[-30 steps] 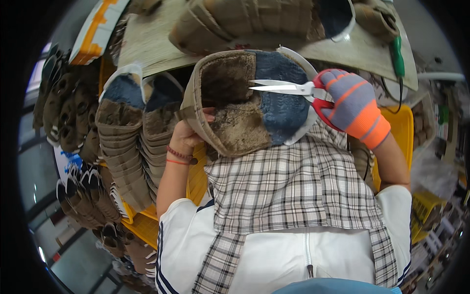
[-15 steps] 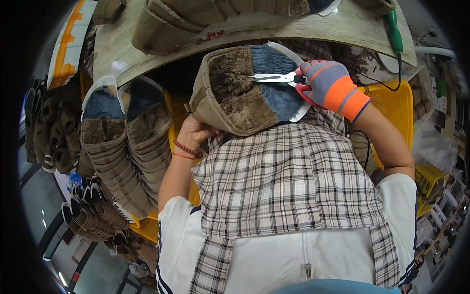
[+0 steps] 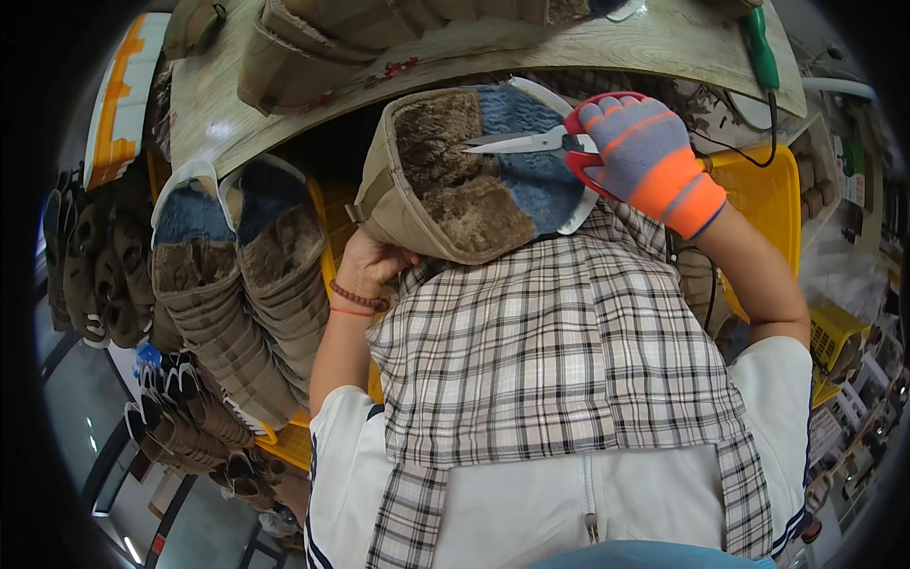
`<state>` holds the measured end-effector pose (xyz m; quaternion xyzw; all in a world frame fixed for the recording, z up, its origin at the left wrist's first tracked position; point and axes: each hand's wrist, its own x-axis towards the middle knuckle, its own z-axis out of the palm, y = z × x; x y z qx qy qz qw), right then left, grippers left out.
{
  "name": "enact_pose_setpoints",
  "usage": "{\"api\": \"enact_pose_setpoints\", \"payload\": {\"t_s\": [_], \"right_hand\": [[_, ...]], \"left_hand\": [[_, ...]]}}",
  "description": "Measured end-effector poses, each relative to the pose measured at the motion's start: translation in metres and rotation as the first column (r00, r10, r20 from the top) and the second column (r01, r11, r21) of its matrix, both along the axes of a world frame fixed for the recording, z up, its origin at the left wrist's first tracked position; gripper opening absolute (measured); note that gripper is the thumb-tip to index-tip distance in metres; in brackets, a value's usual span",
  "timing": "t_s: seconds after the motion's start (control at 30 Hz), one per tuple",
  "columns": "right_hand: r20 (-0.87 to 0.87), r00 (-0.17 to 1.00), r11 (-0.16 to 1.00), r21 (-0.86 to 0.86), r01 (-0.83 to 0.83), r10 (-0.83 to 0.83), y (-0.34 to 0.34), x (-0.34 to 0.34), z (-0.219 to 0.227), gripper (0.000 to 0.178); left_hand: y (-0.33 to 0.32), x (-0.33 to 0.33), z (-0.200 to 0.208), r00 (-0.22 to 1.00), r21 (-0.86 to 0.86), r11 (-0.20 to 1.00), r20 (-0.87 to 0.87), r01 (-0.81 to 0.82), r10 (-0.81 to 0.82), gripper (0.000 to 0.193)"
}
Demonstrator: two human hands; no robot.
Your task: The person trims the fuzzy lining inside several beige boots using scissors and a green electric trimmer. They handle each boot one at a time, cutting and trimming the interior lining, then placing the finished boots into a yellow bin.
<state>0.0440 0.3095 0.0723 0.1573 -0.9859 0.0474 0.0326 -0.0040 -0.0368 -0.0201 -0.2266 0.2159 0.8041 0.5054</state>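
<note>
My bare left hand grips the lower left edge of a khaki shoe upper. The upper lies opened toward me on my lap, showing brown and blue plush lining and a white edge at the far right. Red-handled scissors are in my right hand, which wears a grey and orange glove. Their blades point left over the lining and look nearly together. Whether the tips touch the plush, I cannot tell.
Two tall stacks of similar uppers stand at my left. Ahead is a table bearing more uppers and a green-handled tool with a cord. A yellow crate sits at right; dark shoes hang at far left.
The scissors have shifted slightly left over the lining, and their blades have come closer together. My right hand has turned a little; the left keeps its hold on the upper.
</note>
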Motion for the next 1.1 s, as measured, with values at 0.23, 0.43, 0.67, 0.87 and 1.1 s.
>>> {"api": "enact_pose_setpoints", "payload": {"t_s": [0.23,0.43,0.67,0.87,1.1], "right_hand": [[-0.013,0.997,0.991,0.113,-0.078,0.080,-0.016,-0.025,0.001,0.030],[-0.033,0.993,0.971,0.215,-0.105,0.115,-0.021,-0.032,0.002,0.030],[-0.048,0.987,0.970,0.197,-0.143,0.156,-0.021,-0.036,0.000,0.027],[0.143,0.990,0.973,0.227,-0.038,0.005,-0.027,-0.034,0.012,0.025],[0.094,0.979,0.981,-0.056,0.185,-0.179,0.005,0.000,0.010,0.047]], "left_hand": [[0.001,0.000,0.001,0.998,-0.107,0.994,0.044,-0.034,0.038,0.023],[0.004,0.001,0.004,0.999,-0.080,0.996,0.018,-0.035,0.036,0.025],[0.005,0.000,0.004,0.999,-0.131,0.991,0.028,-0.039,0.043,0.024],[0.001,0.002,0.003,0.999,-0.126,0.991,0.000,-0.032,0.033,0.023],[-0.010,0.006,-0.028,0.994,-0.380,0.923,0.067,-0.055,0.086,0.027]]}}
